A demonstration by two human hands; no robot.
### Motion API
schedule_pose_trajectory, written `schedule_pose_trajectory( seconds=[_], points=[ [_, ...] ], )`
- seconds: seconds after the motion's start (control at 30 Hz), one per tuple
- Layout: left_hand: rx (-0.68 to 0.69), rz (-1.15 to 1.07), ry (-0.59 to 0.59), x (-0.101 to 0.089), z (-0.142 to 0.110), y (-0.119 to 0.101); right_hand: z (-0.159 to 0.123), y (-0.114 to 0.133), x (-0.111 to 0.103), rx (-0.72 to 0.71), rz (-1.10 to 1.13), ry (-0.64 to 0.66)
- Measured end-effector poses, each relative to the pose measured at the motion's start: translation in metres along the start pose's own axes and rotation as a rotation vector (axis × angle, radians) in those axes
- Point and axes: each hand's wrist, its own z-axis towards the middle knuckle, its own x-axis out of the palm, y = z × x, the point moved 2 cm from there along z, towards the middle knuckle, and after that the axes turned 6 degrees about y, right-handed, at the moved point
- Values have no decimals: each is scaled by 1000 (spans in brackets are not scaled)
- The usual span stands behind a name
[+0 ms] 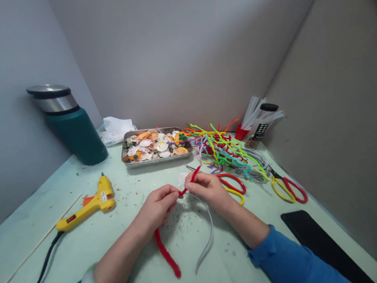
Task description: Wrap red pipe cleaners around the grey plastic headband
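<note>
My left hand (pixel 158 206) is closed, its thumb and fingertips pinching a fuzzy red pipe cleaner (pixel 166 255). One long end of it hangs below that hand towards the table. Close by on the right, my right hand (pixel 208 188) pinches the same pipe cleaner near its other tip, which sticks up past the fingers. From between the hands a thin grey curved band (pixel 211 228), shaped like a headband, bends down to the table. How the band is held is hidden by the fingers. Partly behind my right hand lie scissors (pixel 234 183) with red and yellow handles.
A yellow glue gun (pixel 84 208) with a black cord and a thin wooden stick (pixel 35 249) lie left, below a teal bottle (pixel 76 130). Behind stands a metal tray (pixel 159 161) of shells. Right are tangled pipe cleaners (pixel 229 148), more scissors (pixel 288 186), a jar (pixel 262 125) and a black slab (pixel 321 240).
</note>
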Motion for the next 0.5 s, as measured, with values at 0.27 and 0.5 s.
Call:
schedule_pose_trajectory(
  seconds=[0.27,0.5],
  points=[
    [31,-4,-2,-1,0,0,-2,-2,3,-55,-48,19],
    [55,51,-59,-2,1,0,-5,2,6,-273,-269,50]
  ],
)
